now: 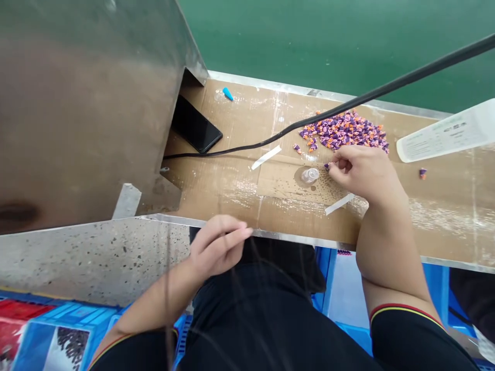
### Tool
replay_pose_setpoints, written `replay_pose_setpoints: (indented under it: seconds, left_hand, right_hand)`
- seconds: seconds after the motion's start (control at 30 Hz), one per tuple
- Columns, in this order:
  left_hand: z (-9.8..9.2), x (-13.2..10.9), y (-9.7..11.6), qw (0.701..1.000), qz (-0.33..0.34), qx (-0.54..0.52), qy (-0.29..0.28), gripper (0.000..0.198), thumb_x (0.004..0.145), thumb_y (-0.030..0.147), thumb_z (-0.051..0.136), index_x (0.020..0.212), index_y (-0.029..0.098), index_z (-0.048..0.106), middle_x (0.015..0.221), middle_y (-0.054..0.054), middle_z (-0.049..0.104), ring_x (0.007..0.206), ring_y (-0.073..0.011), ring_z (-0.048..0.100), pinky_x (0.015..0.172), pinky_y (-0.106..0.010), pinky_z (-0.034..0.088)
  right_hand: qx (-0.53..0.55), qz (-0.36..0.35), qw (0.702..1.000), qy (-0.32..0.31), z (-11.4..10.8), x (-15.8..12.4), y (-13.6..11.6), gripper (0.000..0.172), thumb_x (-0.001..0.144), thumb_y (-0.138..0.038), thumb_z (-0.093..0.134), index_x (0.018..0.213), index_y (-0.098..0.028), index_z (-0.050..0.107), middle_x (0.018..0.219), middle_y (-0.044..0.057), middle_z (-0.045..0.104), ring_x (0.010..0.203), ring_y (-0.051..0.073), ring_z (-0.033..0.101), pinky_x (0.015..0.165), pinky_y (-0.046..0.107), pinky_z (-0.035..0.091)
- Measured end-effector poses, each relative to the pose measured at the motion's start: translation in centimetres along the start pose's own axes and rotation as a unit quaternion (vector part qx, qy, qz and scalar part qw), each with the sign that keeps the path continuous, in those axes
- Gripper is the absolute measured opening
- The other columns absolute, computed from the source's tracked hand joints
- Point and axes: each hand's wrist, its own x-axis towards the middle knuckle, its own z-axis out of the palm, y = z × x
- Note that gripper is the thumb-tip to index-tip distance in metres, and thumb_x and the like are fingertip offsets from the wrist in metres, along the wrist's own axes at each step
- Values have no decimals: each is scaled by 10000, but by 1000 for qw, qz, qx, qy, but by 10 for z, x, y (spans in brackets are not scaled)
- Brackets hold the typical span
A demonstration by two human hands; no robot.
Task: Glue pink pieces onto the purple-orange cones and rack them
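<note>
My right hand (358, 172) is over the cardboard-covered bench, its thumb and forefinger pinched on a small purple piece (327, 167). Just left of those fingertips stands a small clear cup (310, 175) in a wet-looking patch. Behind the hand lies a heap of small purple and orange pieces (348, 131), with a few loose ones (312, 147) at its left side. My left hand (220, 245) hovers at the bench's front edge, thumb and fingers drawn together; whether anything sits between the fingertips I cannot make out.
A black cable (286, 131) crosses above the bench. A phone (196, 126) lies beside the metal housing (85, 103) at left. There are a blue conical cap (228, 94), white tape strips (266, 157), a white plastic container (448, 134) and one stray piece (423, 173). Blue crates (65, 330) are below.
</note>
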Motion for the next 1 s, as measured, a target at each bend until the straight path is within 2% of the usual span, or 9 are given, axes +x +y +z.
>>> replay_pose_setpoints:
  seconds: [0.07, 0.2, 0.3, 0.4, 0.47, 0.53, 0.7, 0.8, 1.0]
  left_hand:
    - [24, 20, -7, 998, 66, -20, 4, 253, 1030, 97, 675, 1222, 250, 738, 985, -29, 765, 830, -144, 759, 712, -263, 683]
    - [66, 68, -25, 990, 82, -105, -53, 266, 1054, 99, 658, 1251, 256, 742, 1069, -34, 810, 941, -144, 791, 810, -267, 676]
    - [90, 88, -42, 987, 39, -132, -84, 200, 1087, 178, 650, 1210, 251, 790, 1066, -41, 825, 968, -160, 792, 857, -306, 660]
    - [107, 86, -60, 978, -54, -178, -92, 191, 1096, 270, 666, 1190, 212, 822, 1034, -63, 833, 916, -164, 777, 833, -312, 640]
    - [112, 80, -70, 967, -114, -212, -88, 211, 1085, 309, 691, 1198, 194, 829, 1005, -70, 831, 856, -154, 759, 774, -293, 620]
    - [113, 76, -75, 962, -142, -216, -90, 219, 1077, 334, 708, 1196, 202, 837, 1010, -74, 833, 863, -158, 753, 786, -302, 617]
    - [108, 76, -75, 970, -101, -208, -74, 176, 1062, 227, 708, 1179, 202, 837, 1023, -70, 839, 927, -163, 763, 871, -321, 625]
    - [110, 77, -72, 967, -105, -223, -62, 187, 1061, 210, 699, 1200, 191, 823, 1041, -74, 839, 920, -155, 762, 844, -299, 621]
    - [116, 74, -70, 930, -198, -307, -38, 178, 1030, 315, 757, 1116, 165, 800, 1036, -82, 827, 905, -146, 767, 820, -253, 629]
  right_hand:
    - [-23, -11, 1000, -11, 1, -2, -1, 82, 871, -332, 689, 817, -271, 698, 775, 52, 718, 730, 263, 640, 693, 396, 456]
    - [-34, -17, 999, -13, 6, -2, -5, 96, 891, -336, 683, 885, -262, 745, 807, 62, 737, 755, 269, 665, 692, 390, 451]
    - [-10, -19, 1000, -19, 8, -1, -7, 110, 901, -301, 661, 899, -257, 763, 822, 69, 744, 767, 271, 680, 720, 400, 487]
    - [39, -11, 999, -18, 6, 1, -8, 119, 905, -303, 661, 887, -263, 772, 850, 74, 756, 781, 267, 688, 751, 410, 535]
    - [81, -1, 997, -13, 4, 1, -10, 127, 908, -330, 666, 885, -279, 780, 867, 66, 769, 770, 256, 685, 745, 407, 555]
    - [122, 4, 993, -7, 0, 0, -14, 134, 904, -352, 671, 892, -297, 793, 865, 51, 780, 738, 243, 677, 719, 402, 561]
    - [175, -14, 984, 13, -8, -5, -23, 166, 953, -380, 672, 909, -319, 820, 833, 30, 791, 664, 217, 673, 666, 392, 570]
    - [161, -67, 984, 26, -12, -7, -24, 143, 995, -361, 704, 937, -320, 828, 833, 12, 795, 668, 198, 692, 643, 360, 581]
    - [129, -180, 974, 44, -9, -9, -24, 108, 1020, -222, 728, 1028, -287, 814, 926, 13, 816, 712, 165, 738, 629, 291, 590]
